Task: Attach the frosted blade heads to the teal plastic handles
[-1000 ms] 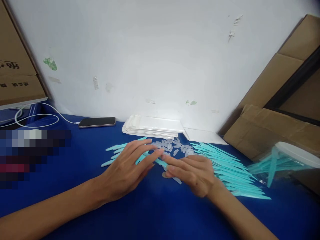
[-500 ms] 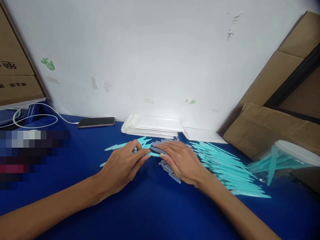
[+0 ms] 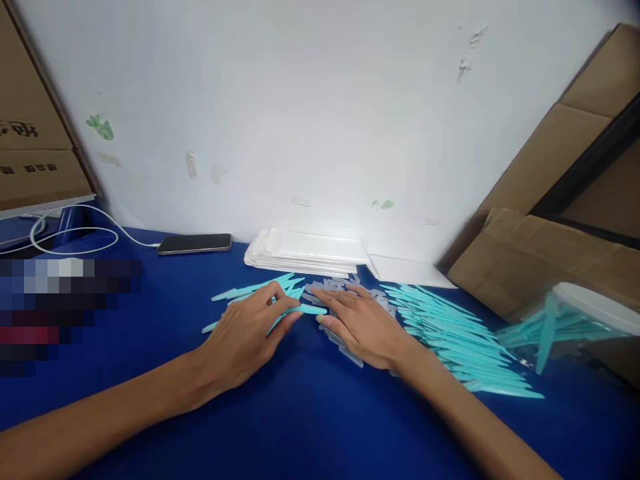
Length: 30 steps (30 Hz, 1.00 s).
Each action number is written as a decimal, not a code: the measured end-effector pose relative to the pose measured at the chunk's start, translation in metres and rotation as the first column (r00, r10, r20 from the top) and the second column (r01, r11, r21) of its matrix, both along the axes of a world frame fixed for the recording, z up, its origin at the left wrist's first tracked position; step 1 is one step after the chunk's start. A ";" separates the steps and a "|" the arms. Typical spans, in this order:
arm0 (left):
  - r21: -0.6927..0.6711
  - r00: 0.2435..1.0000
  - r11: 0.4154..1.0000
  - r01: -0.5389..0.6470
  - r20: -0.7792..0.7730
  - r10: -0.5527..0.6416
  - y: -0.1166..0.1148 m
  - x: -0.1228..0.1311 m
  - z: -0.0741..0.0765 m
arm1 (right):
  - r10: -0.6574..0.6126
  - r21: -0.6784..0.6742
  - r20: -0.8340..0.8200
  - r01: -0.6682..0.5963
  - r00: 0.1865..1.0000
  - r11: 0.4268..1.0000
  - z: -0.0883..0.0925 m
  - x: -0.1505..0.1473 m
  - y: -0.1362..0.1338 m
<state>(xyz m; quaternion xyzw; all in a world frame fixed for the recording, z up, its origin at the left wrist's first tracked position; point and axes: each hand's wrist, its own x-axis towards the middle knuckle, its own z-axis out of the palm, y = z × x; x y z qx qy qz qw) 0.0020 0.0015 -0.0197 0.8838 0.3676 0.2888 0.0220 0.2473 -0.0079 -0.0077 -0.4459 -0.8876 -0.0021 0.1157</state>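
My left hand (image 3: 257, 317) pinches a slim turquoise eyebrow razor (image 3: 313, 309) between thumb and fingers, one end pointing right. Just beyond that end, my right hand (image 3: 367, 323) lies palm down with its fingers stretched out over a pile of translucent caps (image 3: 347, 352). Its thumb is close to the razor's end, and whether anything is under the palm is hidden. Several loose turquoise razors (image 3: 233, 293) lie behind and beside my left hand. To the right of my right hand spreads a large heap of turquoise razors (image 3: 460, 340).
Flat white packets (image 3: 315, 248) are stacked against the wall. A phone (image 3: 195, 244) with a white cable (image 3: 107, 213) lies at the back left. On the right, a clear tub (image 3: 595, 313) holding more razors rests on its side near a cardboard box (image 3: 545, 267). A blue cover (image 3: 300, 420) spans the table.
My right thumb has come away from the razor, whose right end now shows free. The left hand still pinches it, almost unmoved. The right fingers have spread slightly over the caps.
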 end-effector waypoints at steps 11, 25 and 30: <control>-0.039 1.000 0.999 0.000 0.007 0.000 0.000 0.000 0.001 | 0.060 0.192 0.131 -0.084 0.990 0.978 -0.004 0.004 0.008; -0.089 0.999 0.996 -0.009 0.030 0.012 -0.004 0.002 0.001 | -0.017 0.281 0.132 -0.021 0.991 0.959 0.003 0.006 0.000; -0.053 0.999 0.998 -0.015 0.044 0.018 -0.003 0.000 -0.003 | -0.043 0.318 0.109 0.007 0.993 0.948 0.006 0.008 -0.001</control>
